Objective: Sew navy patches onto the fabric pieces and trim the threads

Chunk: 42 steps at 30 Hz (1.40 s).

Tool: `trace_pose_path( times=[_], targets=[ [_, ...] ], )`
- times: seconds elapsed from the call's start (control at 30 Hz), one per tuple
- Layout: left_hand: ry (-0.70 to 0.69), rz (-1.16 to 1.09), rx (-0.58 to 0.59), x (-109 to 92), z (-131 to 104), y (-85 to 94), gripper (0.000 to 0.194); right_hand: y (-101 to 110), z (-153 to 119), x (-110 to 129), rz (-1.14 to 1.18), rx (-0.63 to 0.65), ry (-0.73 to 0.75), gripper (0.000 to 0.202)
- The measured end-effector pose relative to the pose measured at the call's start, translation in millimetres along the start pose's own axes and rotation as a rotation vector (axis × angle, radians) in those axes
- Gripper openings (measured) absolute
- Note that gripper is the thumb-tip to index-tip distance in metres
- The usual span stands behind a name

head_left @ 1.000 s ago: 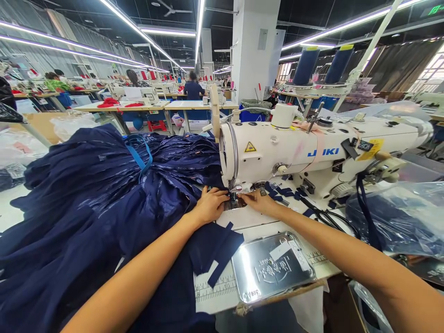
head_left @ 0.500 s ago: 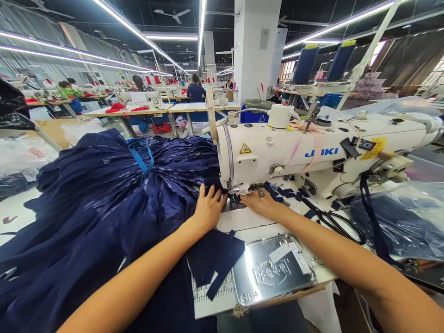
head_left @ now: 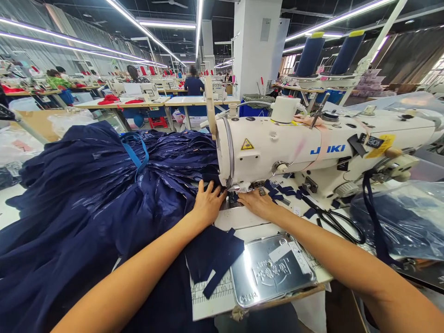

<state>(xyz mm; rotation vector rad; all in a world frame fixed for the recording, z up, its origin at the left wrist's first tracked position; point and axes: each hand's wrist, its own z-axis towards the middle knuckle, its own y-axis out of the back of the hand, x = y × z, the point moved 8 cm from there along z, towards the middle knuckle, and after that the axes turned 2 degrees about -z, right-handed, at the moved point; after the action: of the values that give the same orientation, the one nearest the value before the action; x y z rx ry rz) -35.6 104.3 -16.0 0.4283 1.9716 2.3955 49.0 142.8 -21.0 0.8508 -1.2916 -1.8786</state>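
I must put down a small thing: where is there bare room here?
A narrow white strip lies between the right hand and the metal tin; bare table also shows at far left, beside the navy cloth. It is crowded to the right of the right hand, with scraps, scissors and a plastic bag.

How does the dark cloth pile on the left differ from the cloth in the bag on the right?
The cloth pile lies uncovered with a blue strap across it; the bagged cloth sits in clear plastic. The pile spreads across much of the left side; the bagged cloth fills a smaller patch. The pile lies beside the left hand; the bagged cloth lies right of the scissors. Both look dark blue.
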Motion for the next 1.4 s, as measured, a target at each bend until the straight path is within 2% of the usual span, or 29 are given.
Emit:
trace_pose_path(
  times=[0.13, 0.37, 0.57, 0.67, 0.73, 0.8, 0.87, 0.93, 1.03, 1.13, 1.27, 1.4],
  targets=[
    [0.007, -0.026, 0.018, 0, 5, -1.9, 0.048, -5, 0, 1, -0.034, 0.048, -0.042, 0.027],
    [0.037, -0.009, 0.038, 3, 14, -4.7, 0.042, -10, -2, 0, -0.039, -0.018, -0.082, 0.031],
    [0.054, -0.014, 0.007, -2, 14, -1.5, 0.04, -14, -1, -3, -0.034, 0.008, -0.111, 0.035],
    [0.016, -0.045, -0.073, -13, -2, 13.2, 0.035, -11, 0, -3, -0.029, 0.007, -0.09, 0.032],
    [-0.061, -0.094, -0.197, -17, -23, 33.2, 0.031, -10, 0, -2, -0.034, 0.01, -0.06, 0.029],
    [-0.089, -0.123, -0.372, -6, -50, 57.8, 0.029, -9, 0, -1, -0.048, 0.006, -0.041, 0.028],
    [-0.02, -0.095, -0.513, 17, -75, 76.8, 0.028, -8, 0, 0, -0.056, -0.001, -0.033, 0.028],
    [0.017, -0.051, -0.507, 38, -88, 81.6, 0.028, -9, 1, 2, -0.053, -0.002, -0.022, 0.029],
    [-0.05, 0.027, -0.347, 47, -87, 72.0, 0.031, -7, 0, 7, -0.047, 0.015, 0.004, 0.029],
    [-0.136, 0.139, -0.292, 37, -81, 67.7, 0.027, 10, -10, 4, -0.021, -0.073, 0.028, 0.021],
    [-0.26, 0.153, -0.365, 14, -87, 73.1, 0.023, 41, -45, -27, 0.079, -0.26, 0.011, 0.014],
    [-0.365, -0.042, -0.387, -10, -101, 77.3, 0.022, 50, -75, -62, 0.124, -0.239, -0.053, 0.014]
  ],
)
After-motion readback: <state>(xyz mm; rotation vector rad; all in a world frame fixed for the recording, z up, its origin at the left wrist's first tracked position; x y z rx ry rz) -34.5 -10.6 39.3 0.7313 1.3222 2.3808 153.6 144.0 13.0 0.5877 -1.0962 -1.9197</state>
